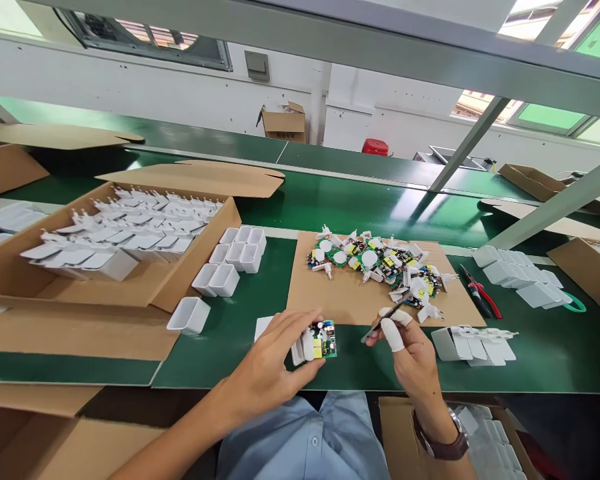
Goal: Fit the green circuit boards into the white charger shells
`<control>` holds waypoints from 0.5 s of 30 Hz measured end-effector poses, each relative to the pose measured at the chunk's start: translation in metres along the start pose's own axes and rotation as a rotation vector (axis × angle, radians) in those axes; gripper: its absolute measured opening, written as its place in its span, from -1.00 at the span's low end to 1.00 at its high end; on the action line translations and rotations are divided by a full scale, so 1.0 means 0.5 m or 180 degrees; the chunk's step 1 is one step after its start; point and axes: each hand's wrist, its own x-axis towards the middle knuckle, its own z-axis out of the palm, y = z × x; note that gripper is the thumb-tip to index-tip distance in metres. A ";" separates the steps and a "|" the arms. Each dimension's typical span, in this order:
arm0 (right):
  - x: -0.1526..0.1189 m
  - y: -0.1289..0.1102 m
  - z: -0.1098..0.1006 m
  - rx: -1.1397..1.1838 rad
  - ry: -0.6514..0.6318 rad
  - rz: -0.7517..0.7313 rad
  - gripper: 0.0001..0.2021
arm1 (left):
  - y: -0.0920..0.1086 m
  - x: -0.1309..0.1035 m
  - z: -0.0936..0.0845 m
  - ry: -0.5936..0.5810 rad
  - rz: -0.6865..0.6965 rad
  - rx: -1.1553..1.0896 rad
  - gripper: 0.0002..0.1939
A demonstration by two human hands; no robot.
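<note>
My left hand [285, 350] is closed around a small circuit board [325, 339] with a white plastic plug part beside it, low over the green bench. Yellow and black components show on the board's face. White finger cots cover the thumb and a finger of my right hand [403, 347], which grips dark tweezers [387, 319] to the right of the board. A white flat piece [263, 325] shows behind my left hand, partly hidden. Beyond both hands, a heap of circuit boards with white plug parts [380, 260] lies on a cardboard sheet [313, 293].
Left stands a cardboard box [165, 287] of white plug assemblies, with white open housings [225, 279] beside it. Red-handled pliers [483, 293] lie right of the sheet, near more white housings [523, 275]. Closer, white assembled units [473, 345] rest near the bench's front edge.
</note>
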 end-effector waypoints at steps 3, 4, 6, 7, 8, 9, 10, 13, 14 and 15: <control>-0.026 -0.052 0.014 0.0721 -0.0055 0.0100 -0.69 | 0.009 0.009 0.003 -0.0033 0.0211 -0.0047 -0.29; -0.035 -0.064 0.018 0.0795 -0.0130 0.0065 -0.72 | 0.013 0.012 0.004 -0.0033 0.0255 -0.0071 -0.29; -0.048 -0.080 0.024 0.0798 -0.0227 -0.0099 -0.81 | 0.018 0.016 0.005 -0.0051 0.0305 -0.0097 -0.29; -0.054 -0.084 0.027 0.0764 -0.0247 -0.0226 -0.84 | 0.020 0.017 0.006 -0.0064 0.0311 -0.0104 -0.30; -0.058 -0.086 0.028 0.0726 -0.0237 -0.0357 -0.87 | 0.022 0.018 0.006 -0.0080 0.0313 -0.0107 -0.30; -0.060 -0.087 0.029 0.0690 -0.0251 -0.0455 -0.90 | 0.023 0.019 0.006 -0.0093 0.0315 -0.0107 -0.31; -0.062 -0.088 0.028 0.0664 -0.0293 -0.0504 -0.92 | 0.024 0.019 0.005 -0.0103 0.0317 -0.0104 -0.32; -0.064 -0.086 0.020 0.0641 -0.0504 -0.0429 -0.92 | 0.027 0.018 0.003 -0.0130 0.0349 -0.0085 -0.33; -0.064 -0.086 0.016 0.0628 -0.0575 -0.0381 -0.92 | 0.027 0.018 0.002 -0.0141 0.0367 -0.0076 -0.33; -0.064 -0.085 0.013 0.0617 -0.0623 -0.0340 -0.91 | 0.028 0.018 0.001 -0.0149 0.0382 -0.0067 -0.33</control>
